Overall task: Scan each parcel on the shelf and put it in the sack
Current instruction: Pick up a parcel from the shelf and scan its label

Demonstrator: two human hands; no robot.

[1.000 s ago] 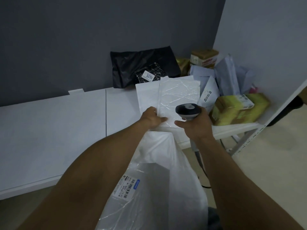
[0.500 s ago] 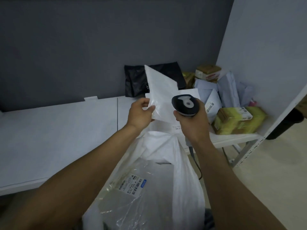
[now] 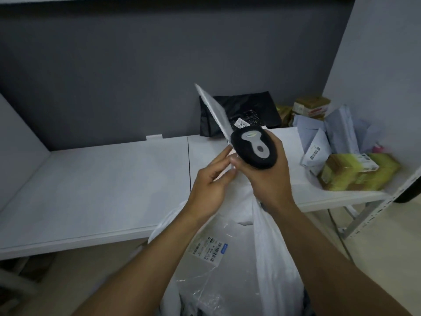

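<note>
My left hand point(image 3: 210, 185) pinches the lower edge of a flat white mailer point(image 3: 214, 112), which stands tilted almost edge-on above the shelf point(image 3: 102, 179). My right hand point(image 3: 266, 176) grips a black and grey barcode scanner point(image 3: 254, 148), its head right beside the mailer. The same hand seems to hold up the rim of the white sack point(image 3: 271, 242), which hangs below the shelf's front edge. A clear-wrapped parcel with a barcode label point(image 3: 208, 248) lies in the sack's mouth.
A black parcel point(image 3: 246, 110) with a numbered tag leans on the dark back wall. Grey mailers point(image 3: 330, 135) and yellow-green boxes point(image 3: 357, 171) crowd the shelf's right end. A metal shelf post point(image 3: 373, 215) stands at the right. Another white mailer lies flat under my hands.
The white mailer rose off the stack and turned from flat to almost edge-on. My right hand brought the scanner up beside it. The view shifted a little left.
</note>
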